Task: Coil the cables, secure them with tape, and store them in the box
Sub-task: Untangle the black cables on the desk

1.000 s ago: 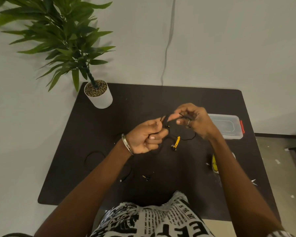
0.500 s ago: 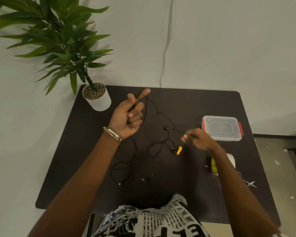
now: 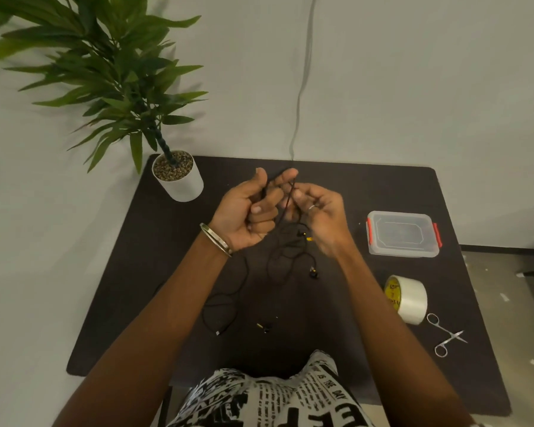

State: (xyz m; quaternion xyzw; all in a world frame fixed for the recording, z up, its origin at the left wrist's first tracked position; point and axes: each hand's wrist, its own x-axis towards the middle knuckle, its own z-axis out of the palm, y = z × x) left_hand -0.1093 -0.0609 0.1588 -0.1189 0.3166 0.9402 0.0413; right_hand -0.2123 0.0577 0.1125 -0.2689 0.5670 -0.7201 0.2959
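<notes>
A thin black cable (image 3: 278, 257) with small yellow and black ends trails over the dark table (image 3: 167, 272). My left hand (image 3: 250, 214) is raised above the table's middle, fingers curled around strands of that cable. Right beside it, my right hand (image 3: 318, 214) pinches the same cable near the left fingers. More of the black cable lies in a loose loop (image 3: 219, 309) nearer to me, its plug at the loop's end. A clear plastic box (image 3: 403, 234) with red clips stands shut on the right. A roll of clear tape (image 3: 409, 298) rests in front of the box.
Small metal scissors (image 3: 446, 335) lie next to the tape near the right edge. A potted plant in a white pot (image 3: 179, 180) occupies the back left corner. A small black and yellow piece (image 3: 265, 327) lies near the front. A grey wall cable (image 3: 299, 87) runs down behind the table.
My right hand has risen from near the yellow end and come up to the left hand. The left hand has shifted right, and both now hold the cable close together.
</notes>
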